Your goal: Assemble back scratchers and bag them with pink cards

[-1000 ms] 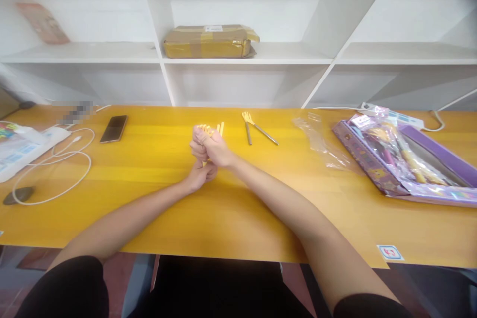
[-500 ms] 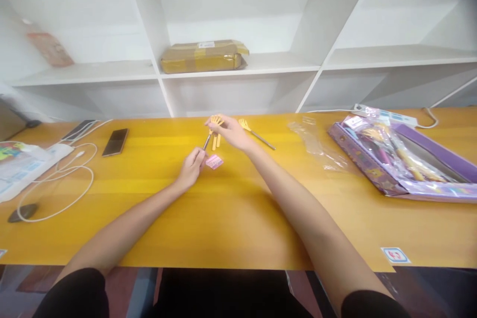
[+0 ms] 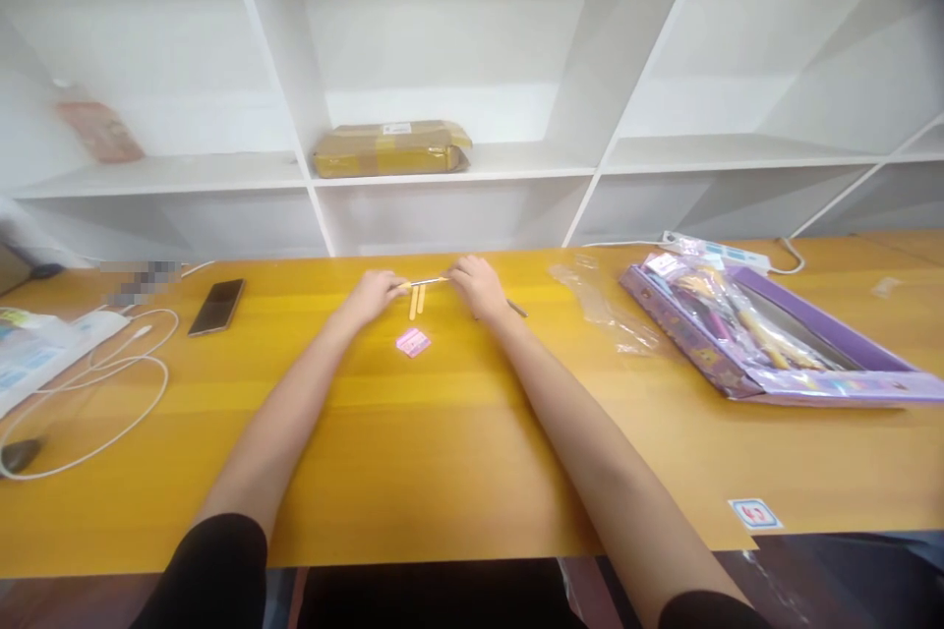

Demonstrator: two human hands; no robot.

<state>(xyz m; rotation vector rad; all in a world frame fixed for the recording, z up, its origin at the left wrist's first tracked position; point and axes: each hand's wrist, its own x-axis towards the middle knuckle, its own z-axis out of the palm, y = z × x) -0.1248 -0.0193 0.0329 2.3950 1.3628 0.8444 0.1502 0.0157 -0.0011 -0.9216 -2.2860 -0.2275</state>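
A thin metal rod (image 3: 426,282) with yellowish ends, part of a small back scratcher, stretches level between my two hands. My left hand (image 3: 378,296) is closed around its left end. My right hand (image 3: 476,285) closes over the other end and hides it, so the claw-shaped head is out of sight. Two short yellow sticks (image 3: 417,301) lie on the table just below the rod. Nearer to me is a small pink card (image 3: 413,342). A second rod's dark end (image 3: 517,309) sticks out beyond my right wrist, which covers the rest.
To the right sits an open purple box (image 3: 744,378) with bagged items, beside a crumpled clear wrapper (image 3: 601,305). A phone (image 3: 216,307), a white cable (image 3: 163,383) and a plastic package (image 3: 55,349) lie left. Behind, a shelf holds a taped carton (image 3: 390,149).
The back scratcher has gone from steeply tilted to level. My left hand moved up and away from the card; my right hand now covers the yellow head. The view has shifted slightly.
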